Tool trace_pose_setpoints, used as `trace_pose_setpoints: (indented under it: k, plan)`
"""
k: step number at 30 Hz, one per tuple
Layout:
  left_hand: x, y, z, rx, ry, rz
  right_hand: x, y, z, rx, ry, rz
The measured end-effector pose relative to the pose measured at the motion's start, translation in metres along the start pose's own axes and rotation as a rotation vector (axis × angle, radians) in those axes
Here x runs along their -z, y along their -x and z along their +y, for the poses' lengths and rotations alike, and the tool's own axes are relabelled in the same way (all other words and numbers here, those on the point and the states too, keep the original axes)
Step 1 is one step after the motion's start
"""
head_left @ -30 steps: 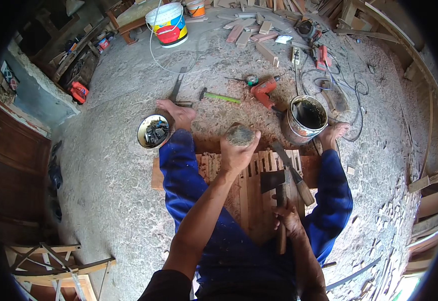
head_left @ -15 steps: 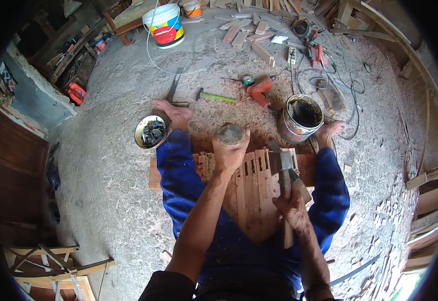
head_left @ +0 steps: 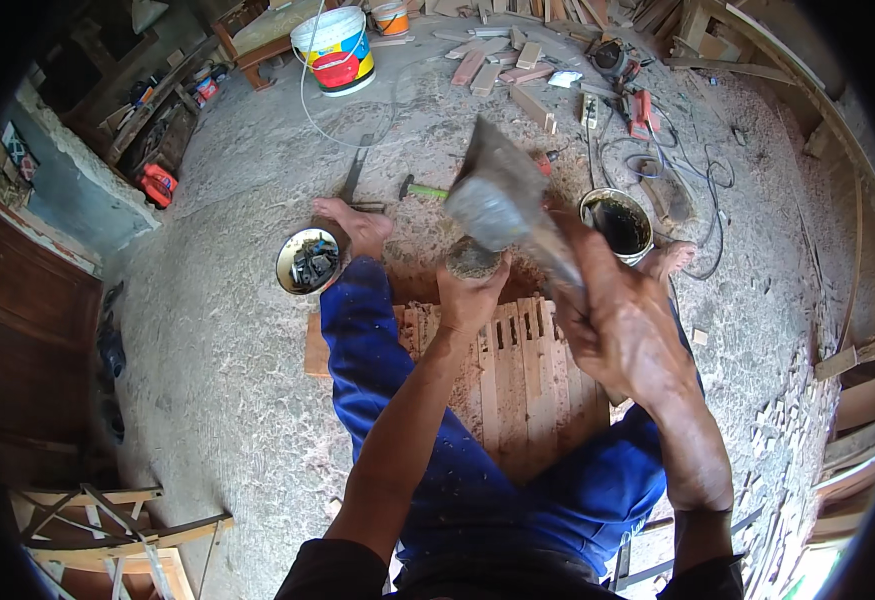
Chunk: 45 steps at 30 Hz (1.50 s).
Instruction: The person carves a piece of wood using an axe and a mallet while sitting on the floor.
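My left hand (head_left: 470,300) is closed around an upright round piece with a worn, grey-brown top (head_left: 470,262); its lower part is hidden. My right hand (head_left: 627,320) grips the wooden handle of a hatchet (head_left: 497,185), raised above that round piece. The hatchet is blurred: a flared dark blade points away and a blunt pale end sits nearer. Between my legs lies a row of wooden strips (head_left: 527,385) with narrow dark slots near their far ends. Under the strips is a wooden beam (head_left: 319,345), showing at the left.
A bowl of metal bits (head_left: 309,262) stands by my left foot, a bucket with dark contents (head_left: 617,225) by my right. Beyond lie a green-handled hammer (head_left: 423,189), a metal square (head_left: 359,168), red power tools (head_left: 643,115) with cables, and wood offcuts (head_left: 532,105).
My right hand has lifted the hatchet from beside the slotted strips to above my left hand. The left hand keeps its hold on the round piece. The hatchet now covers most of the red drill.
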<state>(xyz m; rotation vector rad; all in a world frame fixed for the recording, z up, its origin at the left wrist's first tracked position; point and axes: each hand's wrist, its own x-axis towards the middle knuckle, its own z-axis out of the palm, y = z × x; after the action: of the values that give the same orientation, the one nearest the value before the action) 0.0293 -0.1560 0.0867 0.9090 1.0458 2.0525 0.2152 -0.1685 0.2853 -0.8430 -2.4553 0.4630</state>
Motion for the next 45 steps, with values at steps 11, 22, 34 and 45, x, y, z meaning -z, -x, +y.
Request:
trace_pose_setpoints:
  k: [11, 22, 34, 45]
  plan:
    - [0.026, -0.035, -0.024, 0.095, -0.121, 0.051, -0.012, -0.025, 0.014, 0.162, 0.114, -0.126]
    - [-0.006, -0.005, -0.005, -0.249, -0.268, -0.044, -0.046, -0.021, 0.042, 0.104, 0.227, -0.355]
    - [0.007, -0.037, -0.017, 0.236, -0.221, 0.013, 0.019, -0.080, -0.007, 0.105, -0.012, 0.094]
    - [0.021, -0.050, -0.019, 0.214, -0.225, -0.002, 0.004, -0.045, 0.018, 0.129, 0.041, -0.293]
